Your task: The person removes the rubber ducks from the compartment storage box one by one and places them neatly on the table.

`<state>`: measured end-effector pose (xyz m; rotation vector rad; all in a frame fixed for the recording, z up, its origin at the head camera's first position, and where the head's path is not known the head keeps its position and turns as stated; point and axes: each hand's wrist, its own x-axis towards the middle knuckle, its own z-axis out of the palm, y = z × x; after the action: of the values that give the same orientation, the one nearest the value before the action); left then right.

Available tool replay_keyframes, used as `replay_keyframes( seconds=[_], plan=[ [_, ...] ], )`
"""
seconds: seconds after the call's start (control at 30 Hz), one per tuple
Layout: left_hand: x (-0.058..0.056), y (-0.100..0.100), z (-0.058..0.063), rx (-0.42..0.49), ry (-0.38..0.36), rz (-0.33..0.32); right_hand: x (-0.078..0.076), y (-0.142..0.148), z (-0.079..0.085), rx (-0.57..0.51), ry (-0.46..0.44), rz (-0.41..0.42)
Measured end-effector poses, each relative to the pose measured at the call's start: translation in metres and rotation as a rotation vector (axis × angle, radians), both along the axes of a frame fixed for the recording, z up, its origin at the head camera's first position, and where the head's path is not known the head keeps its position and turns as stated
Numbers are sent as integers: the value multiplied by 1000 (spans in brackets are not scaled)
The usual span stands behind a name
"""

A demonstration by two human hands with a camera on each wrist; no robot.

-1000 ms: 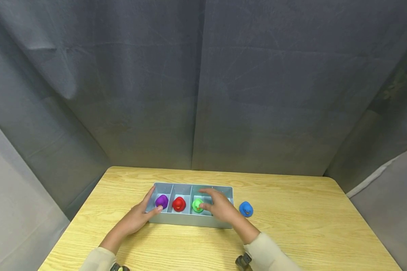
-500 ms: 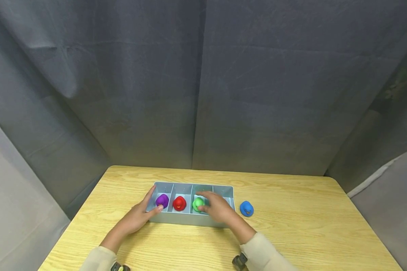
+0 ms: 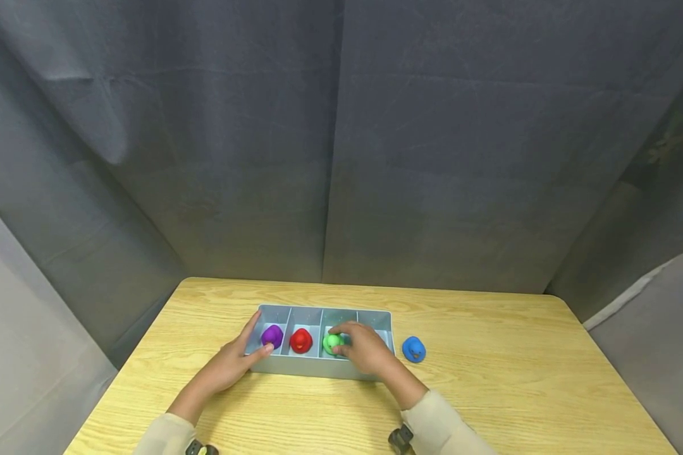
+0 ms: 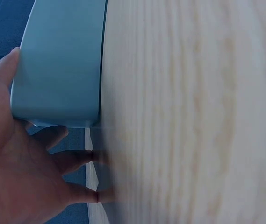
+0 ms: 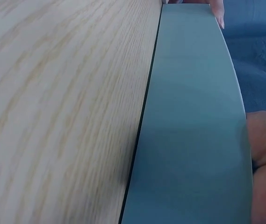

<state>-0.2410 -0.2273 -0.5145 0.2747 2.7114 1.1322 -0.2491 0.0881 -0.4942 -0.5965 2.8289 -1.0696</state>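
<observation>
A grey-blue box with a row of compartments stands on the table. My left hand holds its left end, thumb over the front rim; in the left wrist view the other fingers spread around the end wall toward the tabletop. A purple rubber duck sits in the leftmost compartment and a red one beside it. Reaching into the third compartment, my right hand pinches a green rubber duck between thumb and fingers. In the right wrist view the box's front wall hides the fingertips.
A blue rubber duck sits on the table just right of the box. The wooden table ends at grey curtains behind and at both sides.
My right hand has shifted slightly left, and its fingers have come together on the green duck. The left hand has stayed at the box's end.
</observation>
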Motion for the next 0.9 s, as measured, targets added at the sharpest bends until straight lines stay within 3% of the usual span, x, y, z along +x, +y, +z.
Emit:
replay_keyframes(
  seconds=[0.43, 0.9],
  plan=[
    [1, -1, -1, 3, 5, -4, 1, -3, -1, 19, -1, -51],
    [2, 0, -1, 0, 12, 1, 2, -2, -2, 27, 42, -32]
  ],
)
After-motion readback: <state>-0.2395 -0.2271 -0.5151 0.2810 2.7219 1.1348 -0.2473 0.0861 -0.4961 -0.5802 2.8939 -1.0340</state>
